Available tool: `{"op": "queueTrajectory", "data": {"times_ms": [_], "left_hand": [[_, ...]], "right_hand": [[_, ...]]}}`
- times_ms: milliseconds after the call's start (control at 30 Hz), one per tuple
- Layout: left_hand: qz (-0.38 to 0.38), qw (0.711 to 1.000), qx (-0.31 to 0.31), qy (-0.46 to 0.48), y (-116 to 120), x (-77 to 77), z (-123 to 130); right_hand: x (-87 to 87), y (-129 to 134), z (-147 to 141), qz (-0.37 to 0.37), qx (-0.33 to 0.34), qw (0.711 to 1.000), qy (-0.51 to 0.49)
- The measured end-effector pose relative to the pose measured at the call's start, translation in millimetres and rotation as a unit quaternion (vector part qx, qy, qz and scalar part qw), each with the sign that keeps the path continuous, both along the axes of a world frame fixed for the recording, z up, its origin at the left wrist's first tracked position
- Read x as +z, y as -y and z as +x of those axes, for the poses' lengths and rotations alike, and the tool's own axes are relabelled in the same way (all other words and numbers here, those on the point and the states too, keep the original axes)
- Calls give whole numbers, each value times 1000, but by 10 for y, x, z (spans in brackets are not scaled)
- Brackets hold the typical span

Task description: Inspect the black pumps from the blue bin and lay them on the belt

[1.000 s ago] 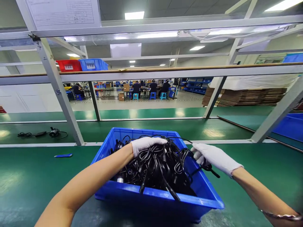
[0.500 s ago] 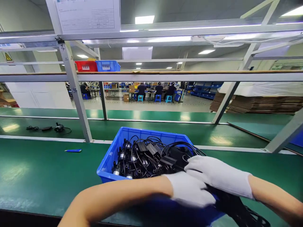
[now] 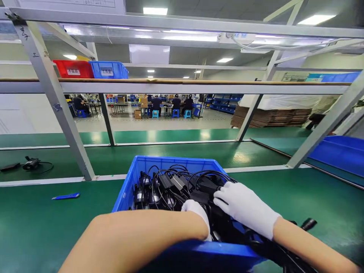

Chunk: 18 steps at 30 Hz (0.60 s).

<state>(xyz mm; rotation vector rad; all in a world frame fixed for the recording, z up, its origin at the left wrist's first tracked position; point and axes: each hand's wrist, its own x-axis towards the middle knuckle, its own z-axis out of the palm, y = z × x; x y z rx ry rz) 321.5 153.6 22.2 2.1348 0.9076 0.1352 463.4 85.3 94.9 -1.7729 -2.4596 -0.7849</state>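
Observation:
A blue plastic bin (image 3: 173, 163) on the green bench holds many black cylindrical pumps (image 3: 140, 195), power adapters (image 3: 178, 182) and tangled cables (image 3: 156, 178). My left hand (image 3: 199, 214), in a white glove, reaches down inside the near part of the bin; its fingers are hidden behind my wrist and the black parts. My right hand (image 3: 241, 206), also gloved in white, is at the bin's right side, its fingers bent over a bundle of black cables (image 3: 253, 240). The bundle hangs over the bin's right edge, and a black plug-like end (image 3: 309, 223) shows beyond my wrist.
A blue utility knife (image 3: 66, 196) lies on the bench at left. Behind it rests another black pump (image 3: 32, 163) with a cord. Grey metal posts (image 3: 66, 121) frame the bench. Red (image 3: 73, 69) and blue boxes (image 3: 109, 70) stand on the shelf. Several people sit far behind.
My left hand has moved left and down into the bin, away from my right hand. The right hand stays on the black parts at the bin's right side. The view has shifted rightward.

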Motion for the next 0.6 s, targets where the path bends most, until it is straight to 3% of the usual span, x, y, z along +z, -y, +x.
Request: {"op": "queueTrajectory", "data": {"times_ms": [133,300,433,600], "left_hand": [[61,994,8,-86,-14,230,-251],[-12,996,26,-87,-208,790,-811],[-114,992,42,-25,-431,1451,-1169],[-232,970,61,48,-625,2428,-1512]], "right_hand": [[-177,12,171,48,-27,995,-81],[-339,66,306,195,-157,948,-199],[-292,133,275,173,-252,908,-288],[-106,182,179,128,-282,896,-317]]}}
